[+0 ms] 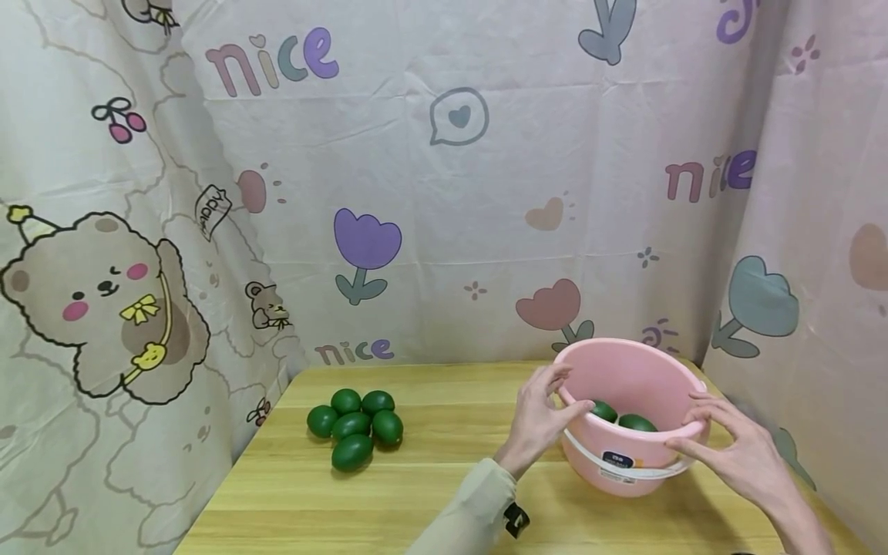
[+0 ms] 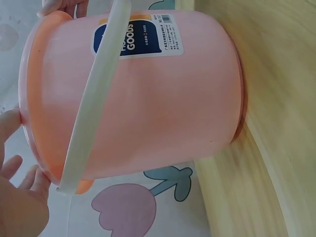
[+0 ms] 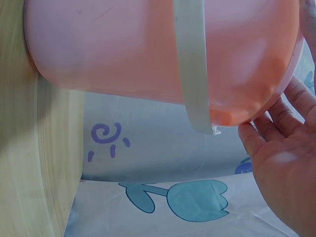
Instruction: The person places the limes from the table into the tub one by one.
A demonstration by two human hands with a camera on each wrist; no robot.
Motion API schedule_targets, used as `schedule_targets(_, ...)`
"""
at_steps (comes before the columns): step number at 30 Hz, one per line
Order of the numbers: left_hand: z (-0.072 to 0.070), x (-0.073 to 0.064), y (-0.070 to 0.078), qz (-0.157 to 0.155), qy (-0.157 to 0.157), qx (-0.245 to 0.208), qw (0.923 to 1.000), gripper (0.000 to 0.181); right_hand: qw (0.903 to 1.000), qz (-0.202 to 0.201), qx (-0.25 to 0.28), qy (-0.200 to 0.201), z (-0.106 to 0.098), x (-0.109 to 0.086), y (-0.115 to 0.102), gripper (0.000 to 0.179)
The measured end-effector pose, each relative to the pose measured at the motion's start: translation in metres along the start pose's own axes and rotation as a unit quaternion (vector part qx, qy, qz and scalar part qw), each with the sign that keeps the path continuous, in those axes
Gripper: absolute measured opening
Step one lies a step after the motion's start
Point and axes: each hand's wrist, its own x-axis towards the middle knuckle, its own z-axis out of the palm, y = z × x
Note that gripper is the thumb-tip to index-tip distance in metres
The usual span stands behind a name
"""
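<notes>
A pink plastic bucket (image 1: 624, 374) stands on the right part of the wooden table. My left hand (image 1: 537, 416) pinches its rim on the left, thumb toward the front and fingers farther back. On the opposite side my right hand (image 1: 738, 447) grips the rim between thumb and fingers. The white carry handle (image 1: 655, 472) hangs down across the front, below a dark label (image 2: 143, 39). Inside the bucket, two dark green egg-shaped things (image 1: 637, 422) show above the front rim; the bottom is hidden.
Several more smooth dark green egg-shaped things (image 1: 351, 452) lie clustered on the left of the table (image 1: 444, 493). A printed curtain (image 1: 444, 193) hangs behind the table and along both sides. The bucket stands near the table's right edge.
</notes>
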Motion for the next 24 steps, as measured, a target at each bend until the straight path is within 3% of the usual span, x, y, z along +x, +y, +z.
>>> schedule_targets(7,-0.007,-0.006,-0.005,0.059,-0.004,0.010,0.9982,0.056,1.0000,-0.007,0.001,0.003,0.000,0.000,0.000,0.036)
schedule_targets(12,-0.015,-0.008,-0.009,0.116,0.012,0.037,0.9925,0.054,1.0000,-0.008,0.003,0.005,-0.001,0.000,0.001,0.036)
schedule_targets(15,-0.021,-0.009,-0.011,0.130,0.016,0.044,0.9904,0.050,0.9999,-0.009,0.003,0.005,-0.001,0.000,0.002,0.036)
schedule_targets(19,-0.031,-0.011,-0.011,0.102,0.020,0.048,0.9935,0.047,0.9999,-0.013,0.007,0.006,0.000,0.000,0.003,0.036)
schedule_targets(24,-0.044,-0.018,-0.009,0.017,0.023,0.040,0.9988,0.046,0.9998,-0.015,0.010,0.005,0.001,0.000,0.002,0.036)
